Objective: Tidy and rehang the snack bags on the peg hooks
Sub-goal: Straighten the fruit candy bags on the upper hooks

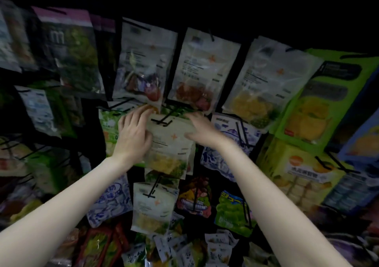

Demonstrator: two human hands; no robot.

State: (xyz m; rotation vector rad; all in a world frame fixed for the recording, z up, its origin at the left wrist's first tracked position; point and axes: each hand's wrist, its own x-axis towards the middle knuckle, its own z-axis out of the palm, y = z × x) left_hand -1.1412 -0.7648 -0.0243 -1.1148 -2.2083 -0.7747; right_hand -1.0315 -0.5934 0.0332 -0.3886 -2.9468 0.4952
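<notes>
**Pale snack bag being seated on its peg hook**

A pale snack bag [172, 141] with yellow contents is held by its top corners, between the two hands. The left hand [134, 135] grips the left edge with curled fingers; the right hand [202, 129] pinches the upper right corner. The black peg hook [162, 121] lies between the hands, just above them, and appears to pass through the header hole, though blur leaves this uncertain. The rehanging step is judged to be under way. Next, the bag would need to be pushed back along the hook, levelled, then released. Loose bags [217, 244] lie below the forearms.
</notes>
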